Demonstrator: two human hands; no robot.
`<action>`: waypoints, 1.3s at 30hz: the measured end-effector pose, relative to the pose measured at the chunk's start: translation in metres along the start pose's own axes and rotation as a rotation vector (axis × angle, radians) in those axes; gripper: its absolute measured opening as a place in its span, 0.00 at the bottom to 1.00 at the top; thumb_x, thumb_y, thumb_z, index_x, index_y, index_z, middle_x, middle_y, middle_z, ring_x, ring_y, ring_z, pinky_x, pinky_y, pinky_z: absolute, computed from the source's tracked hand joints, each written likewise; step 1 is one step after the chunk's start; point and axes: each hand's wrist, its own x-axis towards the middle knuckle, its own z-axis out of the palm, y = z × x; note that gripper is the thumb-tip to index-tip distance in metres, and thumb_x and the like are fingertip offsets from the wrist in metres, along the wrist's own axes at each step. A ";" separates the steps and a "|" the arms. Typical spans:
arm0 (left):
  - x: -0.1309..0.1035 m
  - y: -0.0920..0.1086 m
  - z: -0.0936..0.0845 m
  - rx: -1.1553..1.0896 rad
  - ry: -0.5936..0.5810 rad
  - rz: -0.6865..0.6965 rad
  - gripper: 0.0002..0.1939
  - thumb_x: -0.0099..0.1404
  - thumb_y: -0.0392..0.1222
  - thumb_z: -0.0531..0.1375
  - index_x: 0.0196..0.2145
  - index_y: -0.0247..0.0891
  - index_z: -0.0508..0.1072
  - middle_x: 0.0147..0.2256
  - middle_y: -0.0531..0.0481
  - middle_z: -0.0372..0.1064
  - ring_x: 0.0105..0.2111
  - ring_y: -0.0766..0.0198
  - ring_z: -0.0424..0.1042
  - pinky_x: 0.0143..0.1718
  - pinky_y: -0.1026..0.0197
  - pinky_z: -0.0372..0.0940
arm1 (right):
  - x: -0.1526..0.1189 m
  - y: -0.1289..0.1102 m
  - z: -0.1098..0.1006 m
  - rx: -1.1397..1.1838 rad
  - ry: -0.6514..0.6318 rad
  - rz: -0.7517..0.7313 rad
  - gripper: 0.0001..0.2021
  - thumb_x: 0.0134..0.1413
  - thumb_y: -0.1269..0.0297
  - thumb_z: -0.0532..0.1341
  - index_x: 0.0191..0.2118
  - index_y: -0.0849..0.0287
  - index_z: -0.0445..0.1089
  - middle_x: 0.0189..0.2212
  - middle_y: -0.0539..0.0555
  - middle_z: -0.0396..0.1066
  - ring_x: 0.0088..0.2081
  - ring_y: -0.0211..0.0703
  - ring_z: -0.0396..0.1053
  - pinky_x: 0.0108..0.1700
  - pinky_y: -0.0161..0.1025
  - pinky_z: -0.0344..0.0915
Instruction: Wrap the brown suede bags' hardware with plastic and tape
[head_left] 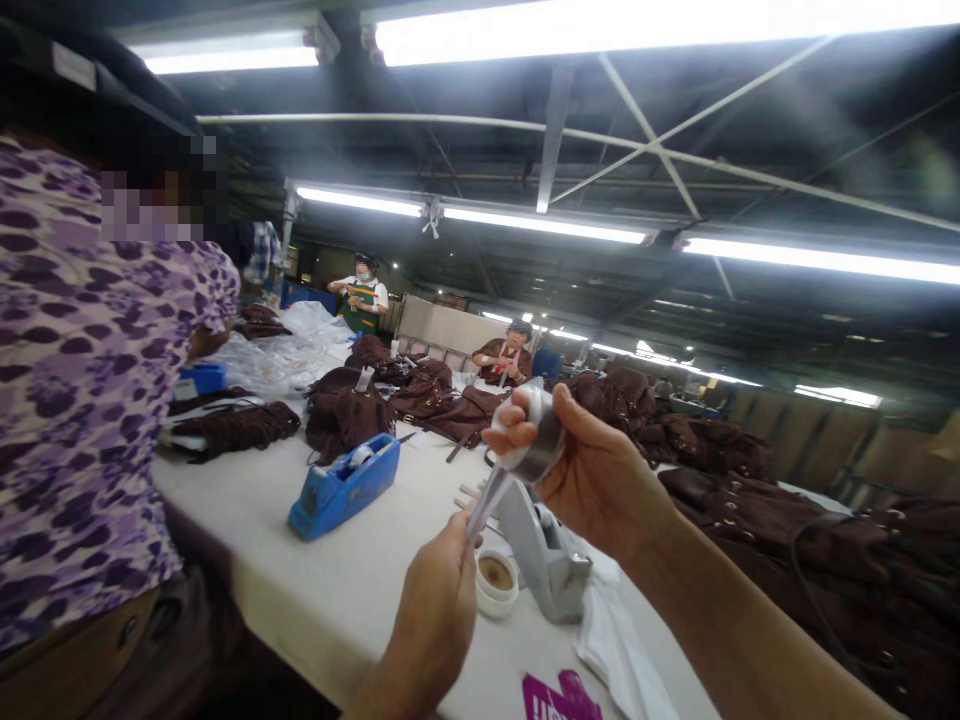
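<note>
**Wrapped item held over a table hemmed in by brown bags**

The table [300,590]'s near edge slants from the patterned top of a person [97,390] at the left down toward the lower middle. Its white surface shows between that edge, the blue tape dispenser [346,487] and the left hand [439,590], giving the most room there.

Above the table, the right hand [596,465] grips the wrapped item [534,430], grey and rounded with whitish material around it. The left hand's fingers are closed on a pale strip [487,503] that runs down from it.

Just beyond the left hand, a white roll [496,583] and the grey tape dispenser [551,565] crowd the surface, with white cloth [619,640] beside the dispenser and a purple-printed piece [562,697] nearer. Brown bags [817,560] fill the right side; more brown bags and clear plastic [289,345] block the far part. Two more people are visible farther back.
</note>
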 end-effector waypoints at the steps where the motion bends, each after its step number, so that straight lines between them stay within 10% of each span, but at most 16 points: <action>1: 0.004 0.002 -0.008 0.003 -0.021 0.016 0.15 0.71 0.42 0.46 0.43 0.38 0.71 0.37 0.43 0.76 0.42 0.53 0.75 0.45 0.55 0.65 | 0.000 -0.005 0.002 -0.014 0.019 -0.028 0.22 0.73 0.62 0.45 0.35 0.66 0.73 0.29 0.53 0.74 0.27 0.31 0.74 0.50 0.36 0.74; 4: 0.022 0.022 -0.034 -0.096 -0.119 0.083 0.12 0.70 0.41 0.50 0.35 0.37 0.71 0.35 0.45 0.76 0.39 0.56 0.75 0.44 0.57 0.65 | 0.003 -0.022 0.019 -0.147 0.053 -0.147 0.26 0.74 0.61 0.42 0.33 0.63 0.74 0.26 0.51 0.74 0.27 0.32 0.74 0.47 0.36 0.75; 9: 0.059 0.062 -0.077 -0.694 -0.618 0.025 0.05 0.66 0.40 0.58 0.35 0.35 0.70 0.38 0.44 0.78 0.38 0.58 0.78 0.44 0.56 0.69 | 0.023 -0.042 0.055 -0.471 0.041 -0.480 0.32 0.73 0.59 0.38 0.26 0.63 0.72 0.23 0.45 0.71 0.30 0.29 0.74 0.48 0.35 0.70; 14: 0.070 0.055 -0.095 -0.902 -0.726 0.022 0.05 0.63 0.37 0.62 0.34 0.34 0.70 0.32 0.47 0.78 0.29 0.63 0.78 0.35 0.63 0.70 | 0.039 -0.030 0.055 -0.465 0.132 -0.479 0.31 0.72 0.60 0.42 0.21 0.60 0.70 0.23 0.43 0.71 0.30 0.27 0.73 0.47 0.34 0.71; 22: 0.099 -0.007 -0.073 -0.924 -0.672 -0.139 0.05 0.67 0.39 0.58 0.35 0.35 0.69 0.27 0.49 0.76 0.17 0.73 0.67 0.24 0.70 0.62 | 0.084 0.006 -0.010 -0.430 0.271 -0.370 0.29 0.73 0.60 0.44 0.21 0.59 0.70 0.27 0.45 0.69 0.28 0.27 0.71 0.48 0.33 0.73; 27: 0.109 -0.032 -0.058 -0.806 -0.619 -0.216 0.09 0.66 0.44 0.59 0.34 0.34 0.72 0.32 0.46 0.77 0.30 0.64 0.75 0.34 0.65 0.66 | 0.110 0.034 -0.044 -0.500 0.145 -0.503 0.22 0.72 0.68 0.48 0.29 0.59 0.73 0.25 0.48 0.71 0.28 0.33 0.72 0.43 0.37 0.75; 35: 0.075 -0.048 -0.043 -0.532 -0.338 -0.346 0.09 0.60 0.42 0.58 0.34 0.35 0.75 0.28 0.51 0.72 0.30 0.64 0.69 0.35 0.62 0.62 | 0.109 -0.010 -0.036 -0.144 0.287 -0.178 0.32 0.74 0.58 0.36 0.31 0.63 0.73 0.24 0.41 0.72 0.24 0.23 0.72 0.47 0.35 0.72; 39: 0.060 -0.033 -0.053 -0.503 -0.347 -0.307 0.13 0.65 0.48 0.57 0.37 0.35 0.75 0.34 0.48 0.75 0.35 0.61 0.71 0.38 0.61 0.64 | 0.096 -0.016 -0.032 -0.202 0.156 -0.218 0.25 0.73 0.60 0.43 0.34 0.61 0.75 0.26 0.46 0.75 0.27 0.28 0.74 0.48 0.35 0.74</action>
